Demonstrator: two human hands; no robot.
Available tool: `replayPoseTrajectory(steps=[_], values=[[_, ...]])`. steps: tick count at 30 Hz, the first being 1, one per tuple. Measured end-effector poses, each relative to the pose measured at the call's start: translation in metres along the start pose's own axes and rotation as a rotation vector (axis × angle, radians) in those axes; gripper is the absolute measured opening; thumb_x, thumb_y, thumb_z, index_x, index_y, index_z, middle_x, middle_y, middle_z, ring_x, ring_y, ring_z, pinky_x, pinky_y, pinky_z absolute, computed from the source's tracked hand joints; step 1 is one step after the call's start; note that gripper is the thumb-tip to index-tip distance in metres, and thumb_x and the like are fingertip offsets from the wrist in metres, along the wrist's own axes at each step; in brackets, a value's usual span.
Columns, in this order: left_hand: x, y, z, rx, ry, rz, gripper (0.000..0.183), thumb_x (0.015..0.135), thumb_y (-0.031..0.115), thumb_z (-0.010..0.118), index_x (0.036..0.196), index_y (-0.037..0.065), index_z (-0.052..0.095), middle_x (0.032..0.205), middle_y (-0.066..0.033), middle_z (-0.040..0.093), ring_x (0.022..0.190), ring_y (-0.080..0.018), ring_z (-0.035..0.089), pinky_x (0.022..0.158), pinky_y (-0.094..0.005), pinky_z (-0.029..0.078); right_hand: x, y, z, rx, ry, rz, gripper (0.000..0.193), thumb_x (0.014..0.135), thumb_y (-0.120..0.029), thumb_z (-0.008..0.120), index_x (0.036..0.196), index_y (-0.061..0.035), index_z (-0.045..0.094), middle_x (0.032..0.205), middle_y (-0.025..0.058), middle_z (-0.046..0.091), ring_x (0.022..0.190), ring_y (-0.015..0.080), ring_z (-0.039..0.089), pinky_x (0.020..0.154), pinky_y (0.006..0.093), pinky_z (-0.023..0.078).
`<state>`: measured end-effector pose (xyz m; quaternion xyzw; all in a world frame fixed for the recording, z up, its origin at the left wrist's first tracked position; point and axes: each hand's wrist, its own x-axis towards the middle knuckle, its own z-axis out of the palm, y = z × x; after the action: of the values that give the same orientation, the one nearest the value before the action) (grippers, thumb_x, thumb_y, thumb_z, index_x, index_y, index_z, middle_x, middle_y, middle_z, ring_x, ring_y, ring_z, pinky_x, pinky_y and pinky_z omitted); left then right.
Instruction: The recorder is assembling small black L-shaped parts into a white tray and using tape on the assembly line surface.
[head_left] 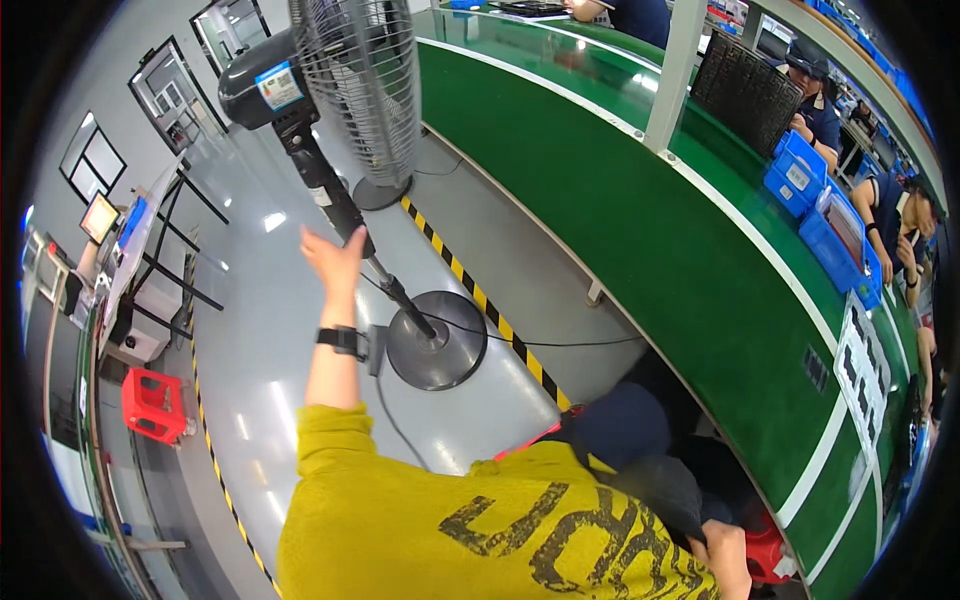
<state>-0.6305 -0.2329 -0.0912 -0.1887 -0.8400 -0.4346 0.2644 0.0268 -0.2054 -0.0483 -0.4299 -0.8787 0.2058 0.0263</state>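
1. Yellow cloth, the sleeve (335, 440) of the person's sweater, covers the left arm to the forearm; a black watch (342, 342) sits on the wrist.
2. The left hand (335, 258) is spread, thumb apart from the fingers, and grips nothing. It is beside the pole of the black standing fan (330, 195); whether the thumb touches the pole, I cannot tell.
3. The fan stands on the grey floor (250, 330), left of the green bench (600, 230), its pole leaning in this bent view. Its round base (437, 345) has its right rim just beside the yellow-and-black tape (485, 308).
4. A strip of floor lies between that tape and the bench's near edge, which slants down to the right; a thin cable (590, 343) crosses tape and strip.
5. To the fan's left, floor stretches wide towards a red stool (152, 405), which is well apart from the base, beyond a second taped line (200, 400).
6. The right hand (725, 555) curls at the edge of a dark grey thing (665, 490), low by the bench edge; whether the fingers pinch it, I cannot tell.
7. Blue bins (838, 235) line the bench's far side.
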Motion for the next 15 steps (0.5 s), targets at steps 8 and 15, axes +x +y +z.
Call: replayPoseTrajectory(steps=[8,15], values=[[0.085,-0.026,0.031,-0.161,-0.214,-0.305,0.086,0.058,0.031,0.078,0.116,-0.016,0.035,0.112,-0.0262,0.05,0.108,-0.0336,0.049,0.092,-0.0386,0.038,0.008,0.035,-0.021,0.133,-0.122,-0.049,0.023,0.066,-0.017,0.06,0.062,0.0006,0.046,0.06,0.0179,0.045,0.058,0.0386,0.049,0.05,0.0394,0.038],[0.074,-0.015,0.025,0.626,-0.114,0.224,0.035,0.077,0.031,0.053,0.102,0.007,0.06,0.105,-0.0171,0.058,0.097,-0.0368,0.055,0.082,-0.0412,0.044,0.046,0.081,-0.045,0.124,-0.229,-0.164,0.02,0.067,-0.017,0.058,0.063,0.0002,0.047,0.062,0.0172,0.046,0.059,0.0375,0.05,0.051,0.0383,0.04]])
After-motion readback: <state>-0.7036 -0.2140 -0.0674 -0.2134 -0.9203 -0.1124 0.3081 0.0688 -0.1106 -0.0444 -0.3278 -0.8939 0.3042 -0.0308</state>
